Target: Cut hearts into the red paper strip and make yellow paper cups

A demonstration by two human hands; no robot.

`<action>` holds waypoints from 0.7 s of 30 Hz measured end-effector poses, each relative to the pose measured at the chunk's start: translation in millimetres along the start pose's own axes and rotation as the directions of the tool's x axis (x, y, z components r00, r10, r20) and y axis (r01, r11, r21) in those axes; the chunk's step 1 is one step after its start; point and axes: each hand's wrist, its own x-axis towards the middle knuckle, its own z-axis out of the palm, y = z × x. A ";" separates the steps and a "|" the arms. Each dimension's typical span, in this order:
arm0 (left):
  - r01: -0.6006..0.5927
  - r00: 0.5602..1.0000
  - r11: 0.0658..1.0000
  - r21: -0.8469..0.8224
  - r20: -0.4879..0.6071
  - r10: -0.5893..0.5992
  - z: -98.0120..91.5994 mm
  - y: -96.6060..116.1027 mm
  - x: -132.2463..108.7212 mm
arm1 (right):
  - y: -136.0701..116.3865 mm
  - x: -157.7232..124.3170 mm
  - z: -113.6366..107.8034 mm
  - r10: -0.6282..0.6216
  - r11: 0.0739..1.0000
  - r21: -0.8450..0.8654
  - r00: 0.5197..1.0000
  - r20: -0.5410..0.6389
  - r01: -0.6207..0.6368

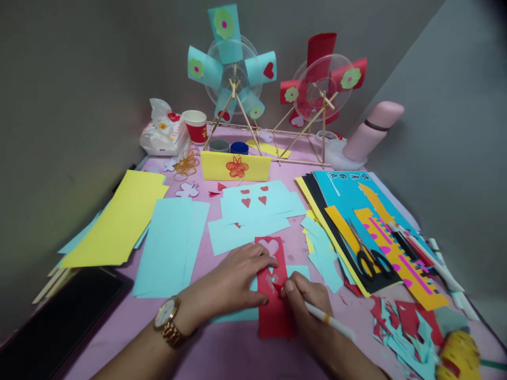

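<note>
A red paper strip [274, 311] with a heart-shaped hole near its top lies on the pink table [237, 348] in front of me. My left hand [233, 282], a gold watch on its wrist, lies flat with fingers pressing the strip's left side. My right hand [304, 306] is closed on a white craft knife [330, 320], its tip touching the strip at a second heart outline. Light blue sheets [253, 208] carrying small red hearts lie just beyond.
Yellow paper [119, 221] and blue paper [170, 245] lie left, a black tablet [59, 322] at the near left. Black scissors [372, 258] rest on coloured sheets at right, paper scraps [407, 322] near right. Two paper windmills [233, 68] and a pink bottle [372, 129] stand behind.
</note>
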 end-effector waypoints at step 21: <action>-0.005 1.000 1.000 0.006 -0.003 0.005 0.6 -0.9 0.6 | -5.3 2.4 -0.8 -0.014 0.997 -0.082 0.998 -0.062 0.009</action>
